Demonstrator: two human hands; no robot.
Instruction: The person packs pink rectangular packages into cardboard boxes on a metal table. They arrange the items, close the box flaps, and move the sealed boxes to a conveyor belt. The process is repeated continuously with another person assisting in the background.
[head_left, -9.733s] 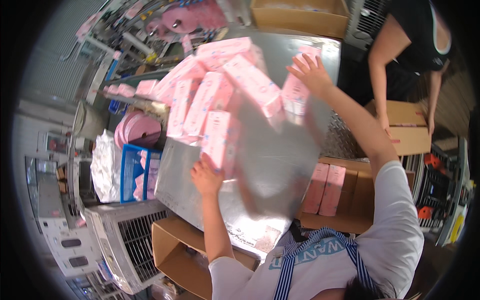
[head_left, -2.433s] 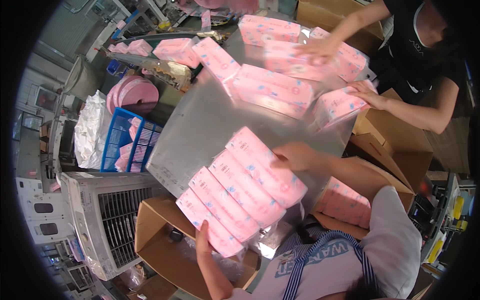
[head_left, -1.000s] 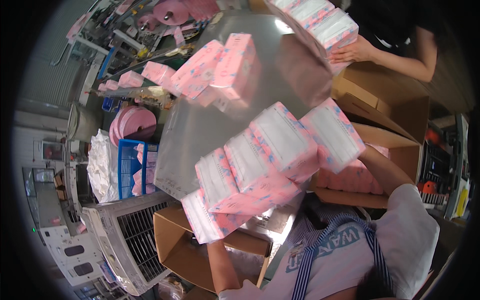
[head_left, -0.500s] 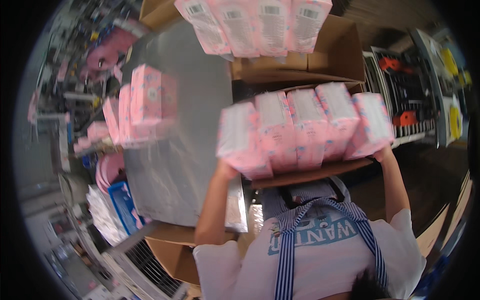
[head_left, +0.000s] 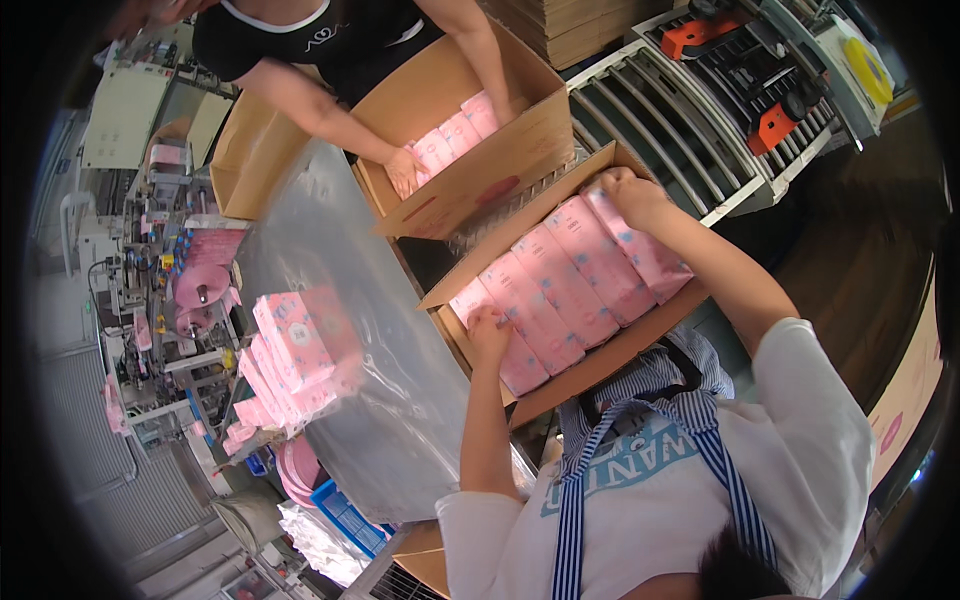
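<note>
A snug row of several pink, flower-printed packs, which look like tissue packs [head_left: 565,285], lies inside an open cardboard box [head_left: 570,385] in front of me. My left hand [head_left: 490,333] has its fingers bent over the leftmost pack at the near left end. At the opposite end my right hand [head_left: 632,196] curls around the top of the last pack, close to the box's far right corner. Its fingertips are partly hidden. Between them, my two hands hold the row by its ends.
Across from me a co-worker's hands [head_left: 405,172] reach into another carton [head_left: 480,190] of pink packs. A metal table [head_left: 390,400] on the left bears a stack of packs [head_left: 290,345]. A roller conveyor [head_left: 650,130] runs at the right, and machinery with pink rolls [head_left: 203,287] stands far left.
The row I held above the box now sits down inside it. The co-worker's row, at the top earlier, is in the other carton. My view has shifted and turned.
</note>
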